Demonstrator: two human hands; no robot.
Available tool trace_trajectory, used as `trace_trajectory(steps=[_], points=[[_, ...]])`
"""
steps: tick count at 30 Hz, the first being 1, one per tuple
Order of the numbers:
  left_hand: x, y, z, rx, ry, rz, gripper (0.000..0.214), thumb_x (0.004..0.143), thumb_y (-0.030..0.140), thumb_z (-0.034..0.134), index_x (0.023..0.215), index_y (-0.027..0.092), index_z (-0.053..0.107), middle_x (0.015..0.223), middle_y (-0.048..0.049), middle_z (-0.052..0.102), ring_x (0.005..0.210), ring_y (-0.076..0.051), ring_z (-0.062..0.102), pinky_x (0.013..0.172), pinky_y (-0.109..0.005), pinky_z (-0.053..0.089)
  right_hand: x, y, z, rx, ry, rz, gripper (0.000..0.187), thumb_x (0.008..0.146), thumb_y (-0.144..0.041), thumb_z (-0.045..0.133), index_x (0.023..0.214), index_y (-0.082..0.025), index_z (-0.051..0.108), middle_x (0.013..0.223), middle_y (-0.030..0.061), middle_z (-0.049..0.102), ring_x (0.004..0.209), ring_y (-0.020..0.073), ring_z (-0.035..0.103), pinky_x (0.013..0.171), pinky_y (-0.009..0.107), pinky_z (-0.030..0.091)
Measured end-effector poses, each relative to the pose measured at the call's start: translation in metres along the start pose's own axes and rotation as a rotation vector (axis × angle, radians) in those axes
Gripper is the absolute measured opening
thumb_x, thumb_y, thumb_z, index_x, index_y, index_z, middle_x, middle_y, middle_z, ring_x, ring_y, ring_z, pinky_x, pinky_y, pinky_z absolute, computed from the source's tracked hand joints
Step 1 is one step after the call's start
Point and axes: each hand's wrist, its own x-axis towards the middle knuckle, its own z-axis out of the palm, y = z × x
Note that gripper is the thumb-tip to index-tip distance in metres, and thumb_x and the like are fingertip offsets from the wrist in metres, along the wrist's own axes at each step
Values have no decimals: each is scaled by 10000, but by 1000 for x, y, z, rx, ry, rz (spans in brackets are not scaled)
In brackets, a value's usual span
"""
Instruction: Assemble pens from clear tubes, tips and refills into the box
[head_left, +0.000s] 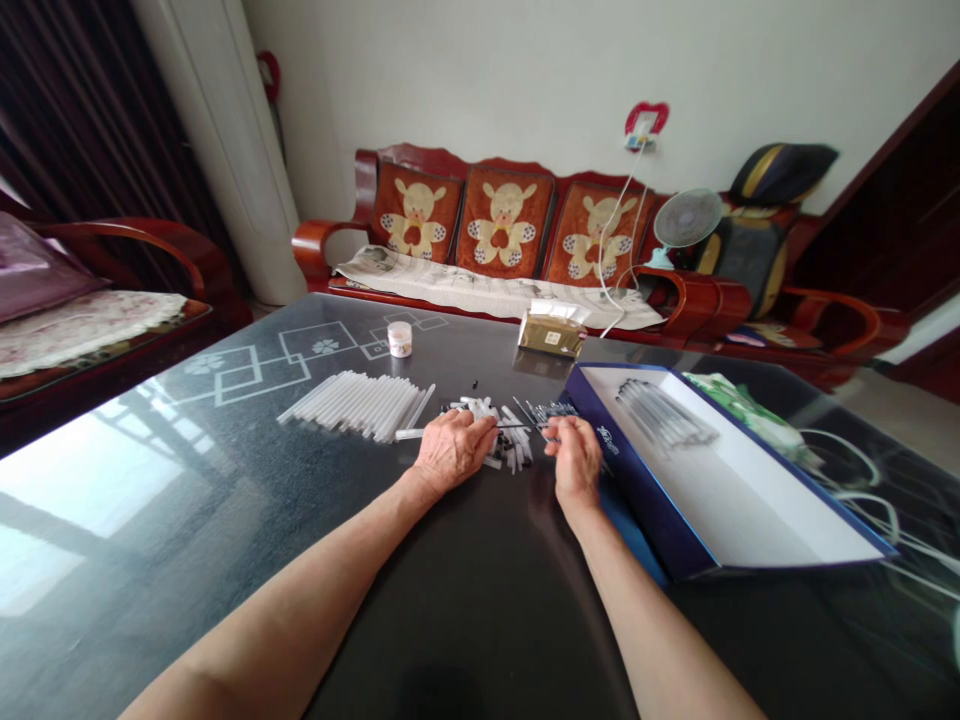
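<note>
First speaker: What do we have here, largest to smallest?

Second speaker: We have a dark, glossy table (465, 580), then a blue-edged box (757, 505) with grey sticks (667, 415) inside, and a row of pale tubes (360, 405) at left

First speaker: And the hands?

Second speaker: We see the left hand (456, 440) with its fingers wrapped around a white tube (409, 434), low over the table, a thin dark rod (516, 427) jutting towards the right hand (574, 450). That one's fingers are curled beside a pile of slim dark pieces (551, 408); we cannot tell whether they grip one. Small white pieces (517, 456) lie between the hands

First speaker: How would the tube handle?

Second speaker: We judge it light, fairly stiff and a little slippery, apt to roll, so best held around its middle; the rod looks easier to bend, so we would pinch it near the tube
</note>
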Motion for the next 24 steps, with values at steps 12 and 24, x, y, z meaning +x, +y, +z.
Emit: trace_trajectory(steps=[12,24], points=[[-2,-1,4,-17,13,91,315,948,381,402,930,232,679,743,-48,582,724,-173,535,692,-290,406,-24,-14,13,-623,-319,-805,220,900,-187,452,1014,-210,640,979,75,681,954,209,620,967,409,422],[4,-1,-3,-102,91,203,300,900,117,392,1077,207,617,1043,-77,672,1034,-211,575,911,-385,411,12,0,-21,-714,-59,-568,254,822,-166,462,947,-179,683,916,92,646,843,207,616,812,325,494]])
